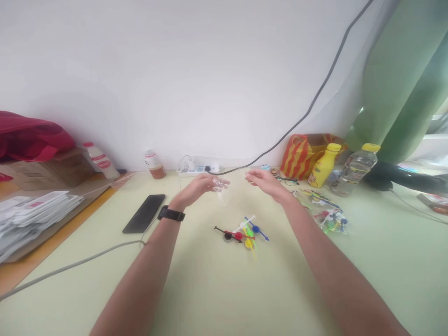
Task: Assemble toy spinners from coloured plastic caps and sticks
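My left hand (200, 187), with a black watch (171, 214) on its wrist, is closed on a small clear plastic bag (221, 185) that hangs from the fingertips. To the right, my right hand (265, 181) is pinched at about the same height, apart from the bag. Something tiny and pale may be at its fingertips; I cannot make it out. Below and between both hands lies a loose cluster of several plastic arrow spinners, among them a black spinner (227, 236), a red spinner (239, 236), a blue spinner (256, 229) and a yellow spinner (249, 243).
A phone (144, 213) lies left of my left wrist, a cable beside it. Bagged spinners (332, 219) are right of my right forearm. A yellow bottle (324, 165), clear bottle (356, 170) and striped bag (297, 154) stand behind. A power strip (198, 171) lies by the wall.
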Tool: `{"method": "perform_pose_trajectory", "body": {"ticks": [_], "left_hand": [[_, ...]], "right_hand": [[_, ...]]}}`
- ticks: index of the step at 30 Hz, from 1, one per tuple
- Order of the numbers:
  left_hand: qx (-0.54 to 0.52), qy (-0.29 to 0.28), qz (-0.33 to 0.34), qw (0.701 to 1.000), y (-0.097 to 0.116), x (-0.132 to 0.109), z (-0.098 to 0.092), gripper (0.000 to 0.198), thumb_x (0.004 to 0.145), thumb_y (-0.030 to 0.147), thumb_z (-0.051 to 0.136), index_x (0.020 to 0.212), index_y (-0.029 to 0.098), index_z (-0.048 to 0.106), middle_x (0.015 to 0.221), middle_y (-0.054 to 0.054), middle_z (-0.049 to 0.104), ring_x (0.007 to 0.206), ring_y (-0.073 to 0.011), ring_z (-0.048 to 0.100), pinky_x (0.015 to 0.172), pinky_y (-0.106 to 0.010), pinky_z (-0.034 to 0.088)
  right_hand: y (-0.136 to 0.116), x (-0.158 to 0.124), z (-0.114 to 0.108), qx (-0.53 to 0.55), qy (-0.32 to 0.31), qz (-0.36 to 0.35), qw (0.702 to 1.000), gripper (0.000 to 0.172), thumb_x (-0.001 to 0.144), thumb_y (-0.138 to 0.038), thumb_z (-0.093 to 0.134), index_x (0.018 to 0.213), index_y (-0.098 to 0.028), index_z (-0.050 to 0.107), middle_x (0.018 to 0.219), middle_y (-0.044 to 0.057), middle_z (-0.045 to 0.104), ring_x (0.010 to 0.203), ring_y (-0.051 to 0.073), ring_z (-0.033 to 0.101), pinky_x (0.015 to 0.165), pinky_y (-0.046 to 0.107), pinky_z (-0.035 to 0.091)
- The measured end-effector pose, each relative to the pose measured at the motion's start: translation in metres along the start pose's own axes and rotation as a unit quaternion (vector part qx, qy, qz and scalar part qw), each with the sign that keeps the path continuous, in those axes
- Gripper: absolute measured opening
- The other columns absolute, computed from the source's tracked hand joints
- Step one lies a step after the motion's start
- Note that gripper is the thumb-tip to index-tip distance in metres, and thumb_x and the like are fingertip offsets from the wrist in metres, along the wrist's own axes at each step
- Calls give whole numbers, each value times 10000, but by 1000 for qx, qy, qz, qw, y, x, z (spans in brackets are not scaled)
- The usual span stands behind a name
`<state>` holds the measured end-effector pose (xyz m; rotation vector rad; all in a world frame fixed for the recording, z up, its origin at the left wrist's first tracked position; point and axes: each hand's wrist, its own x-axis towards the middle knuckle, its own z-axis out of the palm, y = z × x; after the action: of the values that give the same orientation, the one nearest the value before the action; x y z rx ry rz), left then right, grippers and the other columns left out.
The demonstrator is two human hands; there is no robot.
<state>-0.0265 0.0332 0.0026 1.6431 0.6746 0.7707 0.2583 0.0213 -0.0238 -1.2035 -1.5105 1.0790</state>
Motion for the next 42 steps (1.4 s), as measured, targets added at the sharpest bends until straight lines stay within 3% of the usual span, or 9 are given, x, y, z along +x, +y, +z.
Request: {"method": "perform_pose_trajectory", "body": {"ticks": [7,14,25,28,32,34,37,39,42], "left_hand": [[-37,65,18,997,2,1,2,206,849,331,668,720,174,635,1030,-137,783,1075,-329,720,999,-473,514],[7,197,16,980,-1,8,14,342,880,528,702,997,212,645,1095,-117,779,947,-260,748,952,-447,546],[-46,157,18,986,7,10,29,460,932,574,644,1223,219,624,1254,-145,721,1073,-285,717,1005,-472,514],[-11,243,35,969,6,12,28,482,914,537,677,1286,248,576,1258,-129,702,1125,-288,684,1001,-479,500],[131,332,139,924,9,12,34,538,832,387,784,1314,275,574,1286,-107,651,1279,-327,559,1109,-505,399],[194,314,190,910,14,9,42,562,806,333,799,1323,270,588,1336,-110,613,1364,-361,469,1184,-530,305],[301,192,231,905,21,6,56,740,739,323,847,1414,265,549,1457,-120,542,1461,-418,315,1237,-576,193],[373,110,235,891,21,5,63,946,670,355,902,1505,280,464,1539,-121,473,1502,-459,211,1240,-617,141],[441,67,226,866,14,7,67,1151,594,355,949,1576,307,352,1595,-120,395,1518,-490,138,1229,-653,110]], "right_hand": [[-4,-2,-1,158,-74,82,981,269,889,-452,734,967,-196,749,902,78,759,892,195,720,900,349,586],[-17,-9,-5,271,-138,75,950,281,957,-461,635,1018,-209,743,1135,103,775,1098,235,721,1031,403,554],[-33,-25,-7,236,-236,63,940,461,1002,-562,504,1365,-310,636,1384,84,678,1286,266,630,1108,499,469],[-35,-24,-8,235,-227,63,943,506,1008,-597,465,1393,-304,613,1384,88,677,1294,264,624,1105,493,470],[-37,-21,-8,232,-193,74,951,511,1004,-609,472,1376,-290,616,1362,93,689,1274,264,637,1089,475,491],[-37,-19,-6,239,-185,81,950,498,1001,-609,484,1339,-275,635,1346,101,697,1241,265,658,1076,467,505],[-36,-18,-2,253,-190,94,944,481,993,-609,503,1259,-247,674,1345,111,693,1195,277,682,1058,472,523],[-36,-17,2,253,-193,105,942,475,981,-619,522,1184,-231,706,1341,116,692,1161,288,697,1041,472,538],[-38,-18,9,257,-201,110,939,459,964,-618,561,1128,-222,727,1319,113,699,1122,295,712,1017,467,557]]}}
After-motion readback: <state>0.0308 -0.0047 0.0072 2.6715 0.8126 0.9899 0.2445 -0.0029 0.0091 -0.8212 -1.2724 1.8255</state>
